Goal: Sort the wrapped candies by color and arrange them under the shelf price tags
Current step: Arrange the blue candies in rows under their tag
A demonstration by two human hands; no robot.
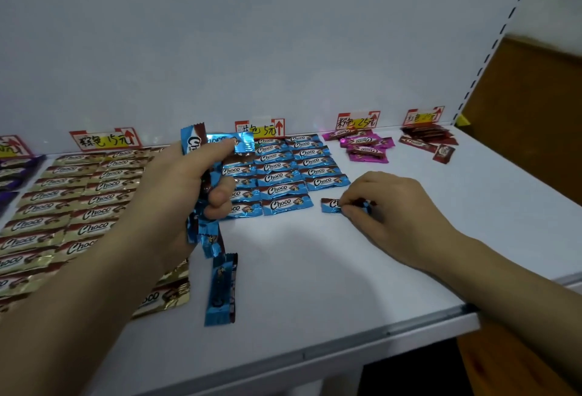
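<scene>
1. Blue wrapped candies [283, 172] lie flat in a three-column grid directly below the blue price tag [259, 128], rows touching, "Choco" print facing up.
2. Left hand [176, 194], lower left of the blue price tag, is fisted around a bunch of blue candies [217, 140]. Wrapper ends stick out above the thumb and below the palm.
3. Right hand [387, 206], lower right of the blue price tag, pinches a single blue candy [330, 205] with its fingertips. That candy sits on the white shelf [346, 285] just below the grid's right column, not touching the row above.
4. One more loose blue candy [220, 291] sits far below the blue price tag, under the left hand's bunch and turned lengthwise. Cannot tell if it rests on the shelf.
5. Gold candies [63, 206] fill neat columns left of the blue price tag, under their own gold price tag [105, 139].
6. Purple candies [12, 172] are furthest left of the blue price tag, cut by the frame edge.
7. Pink candies [365, 145] sit in a loose heap right of the blue price tag, under a pink price tag [357, 120].
8. Red candies [425, 140] are furthest right of the blue price tag, partly stacked, under a red price tag [423, 115].
</scene>
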